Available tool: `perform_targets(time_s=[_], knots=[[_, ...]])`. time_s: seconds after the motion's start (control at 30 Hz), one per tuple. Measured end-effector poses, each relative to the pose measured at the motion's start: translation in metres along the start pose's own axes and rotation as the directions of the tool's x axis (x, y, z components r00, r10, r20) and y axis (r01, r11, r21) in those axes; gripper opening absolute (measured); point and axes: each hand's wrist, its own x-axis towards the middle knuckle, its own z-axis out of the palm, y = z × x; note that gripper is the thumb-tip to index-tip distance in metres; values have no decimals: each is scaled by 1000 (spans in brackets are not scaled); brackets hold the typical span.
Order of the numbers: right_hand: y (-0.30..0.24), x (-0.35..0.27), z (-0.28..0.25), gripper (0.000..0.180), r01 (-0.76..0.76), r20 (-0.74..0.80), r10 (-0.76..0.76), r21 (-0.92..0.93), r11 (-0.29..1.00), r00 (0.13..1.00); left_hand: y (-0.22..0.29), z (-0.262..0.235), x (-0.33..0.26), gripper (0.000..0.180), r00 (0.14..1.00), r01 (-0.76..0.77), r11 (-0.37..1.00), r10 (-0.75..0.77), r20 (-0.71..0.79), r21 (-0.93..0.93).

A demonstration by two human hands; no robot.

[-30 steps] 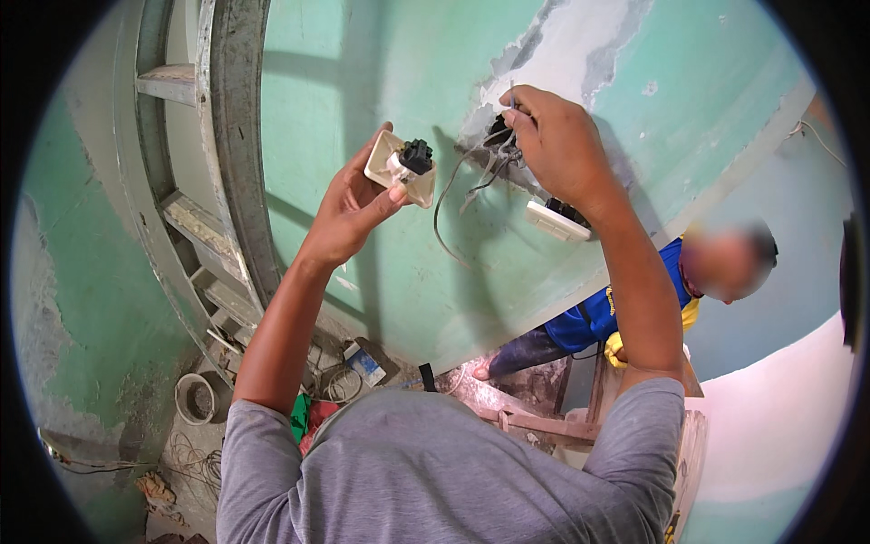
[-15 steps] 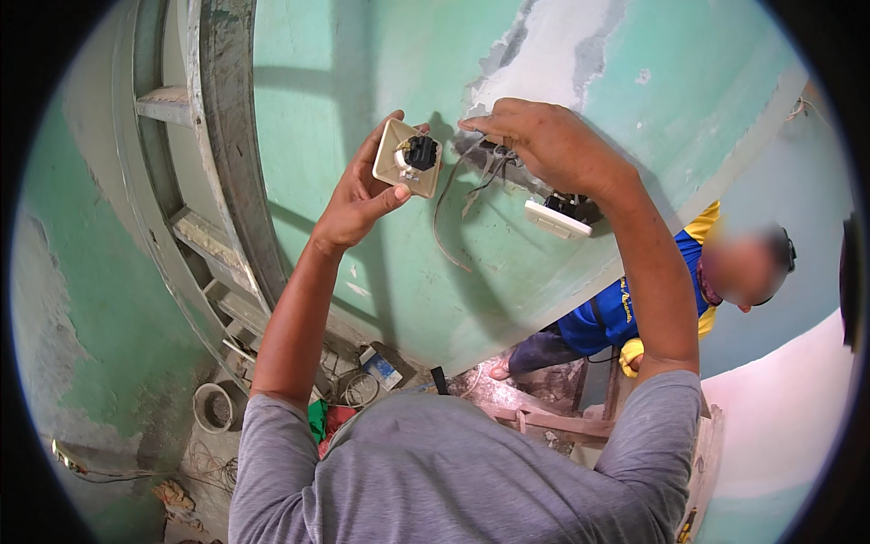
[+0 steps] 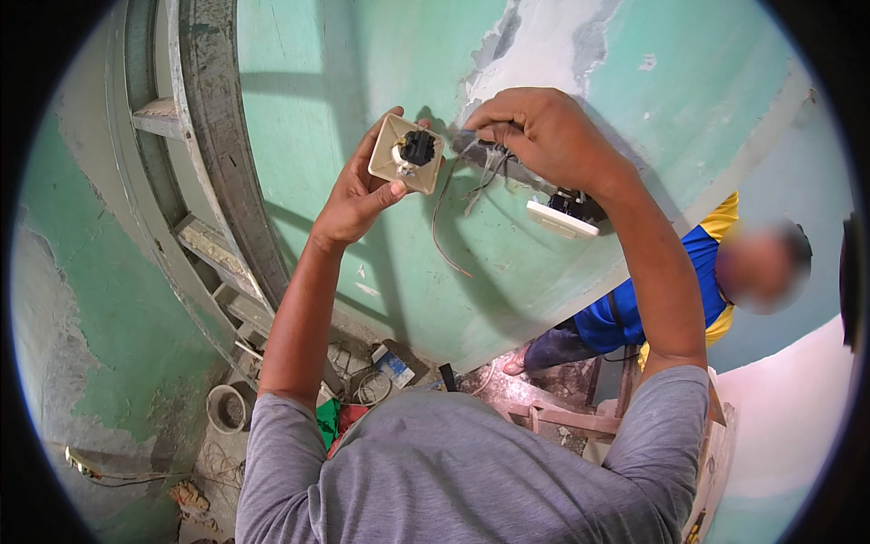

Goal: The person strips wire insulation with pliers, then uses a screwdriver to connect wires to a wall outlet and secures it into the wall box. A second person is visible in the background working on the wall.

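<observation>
The person's left hand (image 3: 358, 195) is raised against the pale green plastered wall (image 3: 362, 82), its grip clamped on a square cream plastic switch plate (image 3: 405, 154) turned back-side out, so the black block of its mechanism faces the camera. The thumb lies along the plate's lower edge and the fingers curl behind it, holding it just off the wall.

Just beside it, the right hand (image 3: 548, 136) has its fingers pinched together on a bundle of thin grey wires (image 3: 485, 163) that come out of a dark hole in the wall, where the green paint has flaked to bare white plaster (image 3: 544, 41). One loose thin wire (image 3: 439, 227) hangs down in a long curve between the two hands. Below the right wrist a second fitting, a white rectangular plate with a black back (image 3: 564, 216), sits away from the wall (whether it hangs by its wires I cannot tell).

To the left runs a grey wooden door frame (image 3: 204, 145). Far down on the floor lie a grey roll of tape (image 3: 227, 408), coils of wire (image 3: 367, 385) and a small blue-and-white box (image 3: 392, 365). Another person in a blue and yellow shirt (image 3: 634, 304) crouches below to the right, near some wooden slats (image 3: 566, 419).
</observation>
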Motion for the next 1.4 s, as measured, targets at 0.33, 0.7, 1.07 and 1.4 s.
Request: perform_targets(time_s=[0.33, 0.7, 1.07, 1.4], knots=[[0, 0, 2, 15, 112, 79, -94, -259, 959, 992, -7, -3, 1, 114, 998, 31, 1000, -31, 51, 1], [-2, -1, 0, 15, 128, 102, -103, -281, 951, 989, -15, -8, 1, 117, 998, 35, 996, -39, 47, 80], [-3, -1, 1, 15, 133, 122, -98, -324, 937, 988, -6, -5, -2, 107, 997, 53, 998, -55, 51, 30], [-5, 0, 0, 16, 89, 173, -30, -345, 935, 984, 11, 16, -4, 105, 999, 44, 996, -46, 22, 84]])
